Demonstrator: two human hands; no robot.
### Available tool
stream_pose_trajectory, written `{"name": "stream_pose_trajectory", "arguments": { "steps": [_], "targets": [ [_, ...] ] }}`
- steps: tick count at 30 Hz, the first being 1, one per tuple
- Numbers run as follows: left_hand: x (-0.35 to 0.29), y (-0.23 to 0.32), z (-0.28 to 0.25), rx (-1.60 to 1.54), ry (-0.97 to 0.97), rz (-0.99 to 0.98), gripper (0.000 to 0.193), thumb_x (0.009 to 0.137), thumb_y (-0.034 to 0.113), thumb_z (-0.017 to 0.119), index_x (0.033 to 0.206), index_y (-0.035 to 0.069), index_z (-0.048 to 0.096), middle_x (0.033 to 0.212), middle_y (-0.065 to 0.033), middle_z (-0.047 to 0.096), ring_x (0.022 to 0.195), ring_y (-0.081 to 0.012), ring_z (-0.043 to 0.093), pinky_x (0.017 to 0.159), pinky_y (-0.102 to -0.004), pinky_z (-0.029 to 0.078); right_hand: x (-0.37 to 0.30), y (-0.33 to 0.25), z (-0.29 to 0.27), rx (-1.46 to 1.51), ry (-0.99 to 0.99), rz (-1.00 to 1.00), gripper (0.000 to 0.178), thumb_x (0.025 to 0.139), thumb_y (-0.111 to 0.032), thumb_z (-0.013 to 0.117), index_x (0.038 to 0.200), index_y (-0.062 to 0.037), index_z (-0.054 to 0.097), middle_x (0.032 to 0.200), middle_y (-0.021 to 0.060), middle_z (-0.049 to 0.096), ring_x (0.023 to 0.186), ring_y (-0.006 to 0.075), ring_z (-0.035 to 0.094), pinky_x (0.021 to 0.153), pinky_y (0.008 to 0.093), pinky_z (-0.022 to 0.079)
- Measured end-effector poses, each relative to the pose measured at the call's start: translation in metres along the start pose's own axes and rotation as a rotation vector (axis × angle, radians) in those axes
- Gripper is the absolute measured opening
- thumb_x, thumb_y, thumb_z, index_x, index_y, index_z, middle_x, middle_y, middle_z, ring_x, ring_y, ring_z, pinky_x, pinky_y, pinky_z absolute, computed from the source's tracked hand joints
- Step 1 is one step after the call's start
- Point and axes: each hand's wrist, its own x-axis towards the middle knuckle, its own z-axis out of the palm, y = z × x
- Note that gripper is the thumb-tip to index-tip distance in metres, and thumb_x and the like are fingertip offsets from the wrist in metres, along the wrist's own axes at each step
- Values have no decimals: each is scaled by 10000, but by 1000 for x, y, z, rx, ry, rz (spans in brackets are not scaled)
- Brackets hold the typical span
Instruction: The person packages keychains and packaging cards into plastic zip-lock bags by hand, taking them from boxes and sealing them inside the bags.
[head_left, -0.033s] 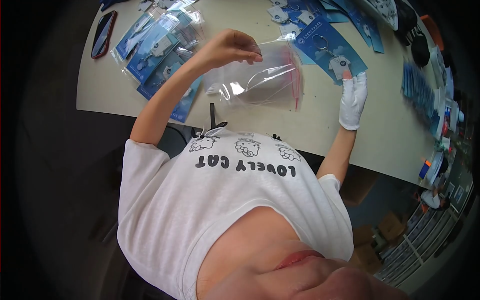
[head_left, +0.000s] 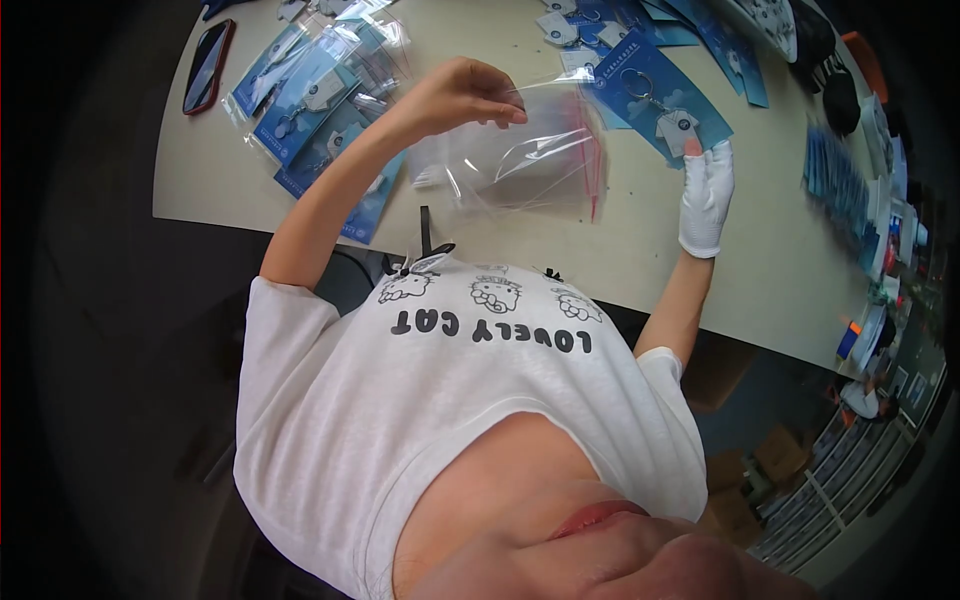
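My left hand (head_left: 470,97), bare, is closed in a pinch at the upper edge of a clear plastic zip bag (head_left: 500,165). The bag lies flat over other clear bags, its red seal strip toward the right. In my right hand (head_left: 707,200), which wears a white glove, is a blue backing card (head_left: 655,85), gripped at its near corner with the thumb on top. On the card sits a keychain (head_left: 677,127) with a metal ring and a white shirt-shaped charm. The card's far left corner reaches over the bag's right end.
Bagged blue cards with keychains (head_left: 310,110) are heaped at the left, near a phone (head_left: 208,68) in a red case. More loose keychains (head_left: 560,28) and blue cards lie at the back. A stack of cards (head_left: 838,185) stands along the right table edge.
My right hand and the blue card have shifted very slightly to the left and away from me. My left hand looks the same.
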Motion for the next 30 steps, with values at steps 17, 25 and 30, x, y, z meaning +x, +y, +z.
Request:
{"name": "stream_pose_trajectory", "arguments": {
  "steps": [17,25,30],
  "targets": [
    [7,-5,11,-16,18,26,218,793,249,759,814,47,679,735,-13,668,682,-75,630,570,-203,420,19,-26,-31,-110,-464,211,348,939,-139,554,1239,22,484,1106,84,603,994,140,547,889,266,425],
    [5,-12,13,-35,14,22,255,796,236,758,820,12,638,762,-38,656,686,-96,622,605,-246,468,19,-33,-27,-130,-496,240,347,932,-132,561,1232,25,487,1086,87,613,970,148,561,869,272,438],
    [3,14,24,235,70,172,320,782,208,763,904,-44,607,746,-87,629,693,-123,614,670,-259,497,21,-19,6,-240,-529,153,324,918,-118,582,1195,23,493,1061,106,635,939,156,589,857,288,468]
  ]
}}
